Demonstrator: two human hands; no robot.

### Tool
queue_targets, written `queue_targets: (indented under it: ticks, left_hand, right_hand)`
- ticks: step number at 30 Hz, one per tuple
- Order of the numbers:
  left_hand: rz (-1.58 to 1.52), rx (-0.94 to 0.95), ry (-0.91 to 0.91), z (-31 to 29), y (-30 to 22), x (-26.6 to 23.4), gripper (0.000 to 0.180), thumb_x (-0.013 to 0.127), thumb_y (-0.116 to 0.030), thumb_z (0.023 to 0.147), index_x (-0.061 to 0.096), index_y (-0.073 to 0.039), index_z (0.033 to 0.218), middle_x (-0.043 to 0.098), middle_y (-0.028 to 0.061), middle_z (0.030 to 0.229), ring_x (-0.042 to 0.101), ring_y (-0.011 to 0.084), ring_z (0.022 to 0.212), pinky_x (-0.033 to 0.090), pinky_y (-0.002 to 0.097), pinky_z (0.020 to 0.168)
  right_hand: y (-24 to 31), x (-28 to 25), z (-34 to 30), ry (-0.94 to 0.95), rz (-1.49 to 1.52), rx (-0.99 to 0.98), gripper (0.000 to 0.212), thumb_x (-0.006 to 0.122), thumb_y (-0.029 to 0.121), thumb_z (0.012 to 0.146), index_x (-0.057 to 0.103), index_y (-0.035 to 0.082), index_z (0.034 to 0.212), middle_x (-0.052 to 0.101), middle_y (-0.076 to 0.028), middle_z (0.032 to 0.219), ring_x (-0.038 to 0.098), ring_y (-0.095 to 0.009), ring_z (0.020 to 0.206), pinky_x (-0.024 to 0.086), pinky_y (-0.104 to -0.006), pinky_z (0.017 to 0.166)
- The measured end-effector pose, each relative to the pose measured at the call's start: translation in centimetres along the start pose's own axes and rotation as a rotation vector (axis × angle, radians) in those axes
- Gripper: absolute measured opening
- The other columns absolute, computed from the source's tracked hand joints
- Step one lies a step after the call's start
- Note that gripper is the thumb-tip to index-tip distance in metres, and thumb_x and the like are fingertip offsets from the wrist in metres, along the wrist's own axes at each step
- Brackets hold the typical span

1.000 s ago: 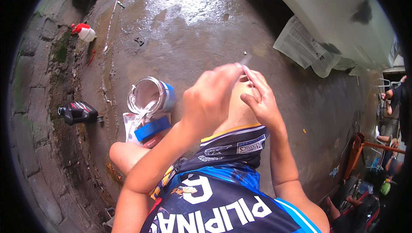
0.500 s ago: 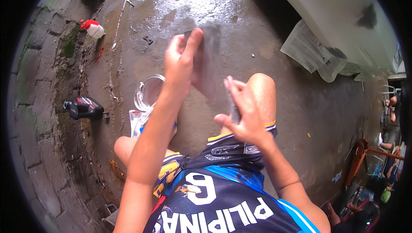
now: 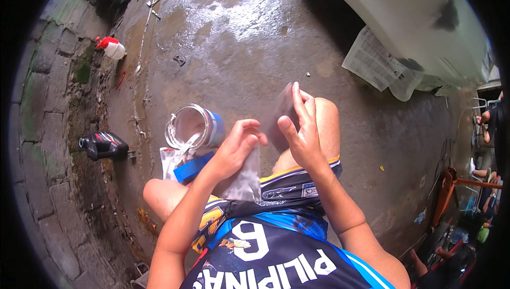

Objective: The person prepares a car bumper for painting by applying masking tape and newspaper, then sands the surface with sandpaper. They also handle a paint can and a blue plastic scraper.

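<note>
My left hand (image 3: 234, 153) is closed on a thin, flat grey plate (image 3: 244, 180) with a smeared, shiny face. It hangs over my lap, below the fingers. In my right hand (image 3: 305, 135) is a second thin plate (image 3: 280, 111), brownish grey and tilted up, with the fingers along its edge and the thumb on its near side. The two plates are apart. Left of my left hand stands an open can (image 3: 215, 129) with whitish paste on its inner wall and rim. Beside it lie a blue block-shaped thing (image 3: 193, 167) and a white packet (image 3: 168, 161).
A black bottle (image 3: 106, 146) and a red-and-white spray bottle (image 3: 111, 48) are by the block wall (image 3: 48, 145) at left. A pale car panel (image 3: 409, 18) with newspaper (image 3: 374, 60) under it is at upper right. An orange metal frame (image 3: 445, 196) and other people's limbs (image 3: 485, 125) appear far right.
My left hand has come down and toward me with its plate, uncovering the can. My right hand has risen slightly, its plate now turned to show its flat face.
</note>
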State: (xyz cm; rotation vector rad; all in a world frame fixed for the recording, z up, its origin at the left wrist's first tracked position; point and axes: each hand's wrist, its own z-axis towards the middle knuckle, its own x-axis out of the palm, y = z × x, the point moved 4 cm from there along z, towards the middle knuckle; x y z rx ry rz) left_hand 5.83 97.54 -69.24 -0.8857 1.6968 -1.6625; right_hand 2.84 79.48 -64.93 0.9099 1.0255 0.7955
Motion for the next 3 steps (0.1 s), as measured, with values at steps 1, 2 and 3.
queue_targets:
  ticks: [1,2,3]
  left_hand:
    - [0.026,0.087,-0.043,-0.3,-1.0,0.4,0.033,0.053,-0.029,0.105,0.055,-0.007,0.13,0.067,0.011,0.095,0.061,0.017,0.089,0.049,0.0328,0.086]
    - [0.17,-0.041,0.15,-0.1,-1.1,0.4,0.044,0.055,-0.03,0.105,0.042,-0.01,0.142,0.059,0.0124,0.119,0.056,0.016,0.104,0.046,0.0308,0.093]
    - [0.299,-0.171,0.329,0.6,-1.4,-0.8,0.058,0.056,-0.031,0.105,0.029,-0.013,0.153,0.052,0.0139,0.142,0.05,0.015,0.12,0.042,0.0288,0.1]
  right_hand:
    - [-0.3,0.5,-0.1,0.016,0.067,0.059,0.103,0.072,0.057,0.085,0.031,-0.012,0.15,0.042,-0.023,0.139,0.043,-0.035,0.13,0.034,-0.0434,0.111]
    - [-0.6,1.4,-0.2,0.03,0.143,0.103,0.105,0.071,0.06,0.085,0.03,-0.011,0.15,0.041,-0.022,0.14,0.043,-0.035,0.13,0.033,-0.0434,0.112]
    - [-0.7,2.3,-0.2,0.042,0.215,0.129,0.106,0.07,0.062,0.085,0.03,-0.01,0.151,0.041,-0.022,0.141,0.042,-0.035,0.131,0.032,-0.0434,0.112]
